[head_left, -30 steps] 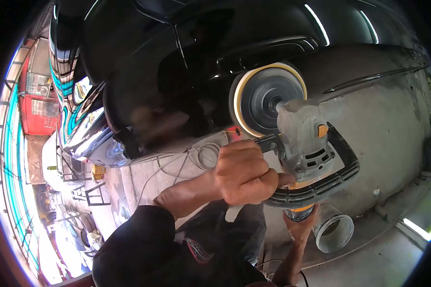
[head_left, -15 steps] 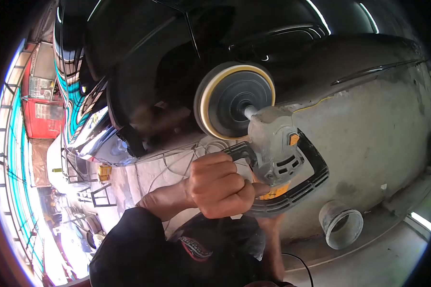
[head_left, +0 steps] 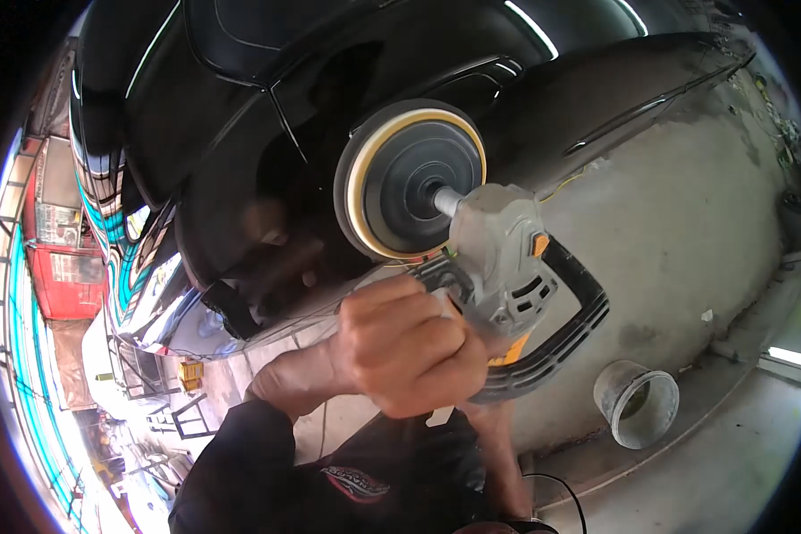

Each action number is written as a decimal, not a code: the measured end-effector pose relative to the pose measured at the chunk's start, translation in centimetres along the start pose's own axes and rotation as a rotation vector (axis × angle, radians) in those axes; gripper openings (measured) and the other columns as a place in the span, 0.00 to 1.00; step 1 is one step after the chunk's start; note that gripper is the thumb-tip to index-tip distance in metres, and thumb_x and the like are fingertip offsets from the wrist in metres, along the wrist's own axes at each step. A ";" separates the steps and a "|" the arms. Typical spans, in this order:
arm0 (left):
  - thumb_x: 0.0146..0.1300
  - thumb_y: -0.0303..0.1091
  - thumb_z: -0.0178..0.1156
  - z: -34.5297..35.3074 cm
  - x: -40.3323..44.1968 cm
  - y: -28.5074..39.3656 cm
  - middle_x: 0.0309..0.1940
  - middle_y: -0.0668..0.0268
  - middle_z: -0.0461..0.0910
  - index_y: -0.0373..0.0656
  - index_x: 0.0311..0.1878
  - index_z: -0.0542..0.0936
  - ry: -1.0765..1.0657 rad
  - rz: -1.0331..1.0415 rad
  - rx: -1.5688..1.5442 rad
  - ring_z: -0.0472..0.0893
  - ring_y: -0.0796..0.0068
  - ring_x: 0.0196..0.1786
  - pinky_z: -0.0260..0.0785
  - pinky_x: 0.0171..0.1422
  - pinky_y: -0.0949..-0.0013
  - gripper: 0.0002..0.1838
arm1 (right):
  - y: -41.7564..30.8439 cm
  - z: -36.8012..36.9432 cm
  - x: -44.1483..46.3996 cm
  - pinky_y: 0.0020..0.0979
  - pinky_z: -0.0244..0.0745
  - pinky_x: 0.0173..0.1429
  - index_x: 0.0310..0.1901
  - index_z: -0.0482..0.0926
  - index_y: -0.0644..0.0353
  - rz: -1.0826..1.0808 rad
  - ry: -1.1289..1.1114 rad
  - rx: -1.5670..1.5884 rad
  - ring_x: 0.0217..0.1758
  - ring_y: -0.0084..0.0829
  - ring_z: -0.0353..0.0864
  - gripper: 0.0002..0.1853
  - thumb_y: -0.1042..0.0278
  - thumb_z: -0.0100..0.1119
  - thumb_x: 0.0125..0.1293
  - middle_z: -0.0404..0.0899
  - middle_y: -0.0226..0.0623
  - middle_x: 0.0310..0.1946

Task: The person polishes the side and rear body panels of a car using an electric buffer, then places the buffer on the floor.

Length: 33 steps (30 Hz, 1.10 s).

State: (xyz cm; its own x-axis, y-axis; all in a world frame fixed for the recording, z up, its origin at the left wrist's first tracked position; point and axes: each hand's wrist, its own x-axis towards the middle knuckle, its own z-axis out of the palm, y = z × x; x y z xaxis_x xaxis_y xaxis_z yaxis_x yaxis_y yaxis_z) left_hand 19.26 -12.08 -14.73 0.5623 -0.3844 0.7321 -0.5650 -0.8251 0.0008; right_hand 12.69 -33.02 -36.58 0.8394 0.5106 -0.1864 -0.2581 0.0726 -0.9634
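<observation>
A grey and orange polishing machine [head_left: 498, 249] with a black loop handle is held up against a glossy black car body [head_left: 267, 178]. Its round pad [head_left: 414, 182], with a yellow ring, lies against the panel. My left hand [head_left: 409, 347] is wrapped round the black handle, knuckles toward the camera. Below the machine, the forearm of my right hand shows; the fingers are hidden behind the tool and my left hand.
An open cylindrical bucket [head_left: 636, 405] sits at the lower right by a ledge. Hose or cable coils lie on the floor under the car. A black cord [head_left: 565, 485] hangs near my right arm. Red equipment [head_left: 67, 267] and a yellow box [head_left: 190, 374] are at the left.
The polisher and both hands have moved left across the car panel, mostly in the first half second. My right hand's fingers, seen gripping the machine's body earlier, are now hidden.
</observation>
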 end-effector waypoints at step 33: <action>0.47 0.32 0.74 11.5 5.1 -3.2 0.19 0.72 0.68 0.47 0.25 0.78 -0.134 -0.085 -0.018 0.73 0.76 0.20 0.64 0.26 0.69 0.11 | 1.2 -6.3 5.6 0.40 0.73 0.68 0.72 0.62 0.65 0.116 0.249 -0.004 0.62 0.37 0.77 0.54 0.74 0.84 0.41 0.76 0.44 0.60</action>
State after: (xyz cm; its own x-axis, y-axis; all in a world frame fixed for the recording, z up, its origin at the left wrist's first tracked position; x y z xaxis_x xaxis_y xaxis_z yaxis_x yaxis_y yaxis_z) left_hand 30.92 -16.20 -18.82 0.6835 -0.3667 0.6312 -0.5220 -0.8500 0.0714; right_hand 20.07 -35.47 -40.02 0.8963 0.2887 -0.3365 -0.3575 0.0219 -0.9336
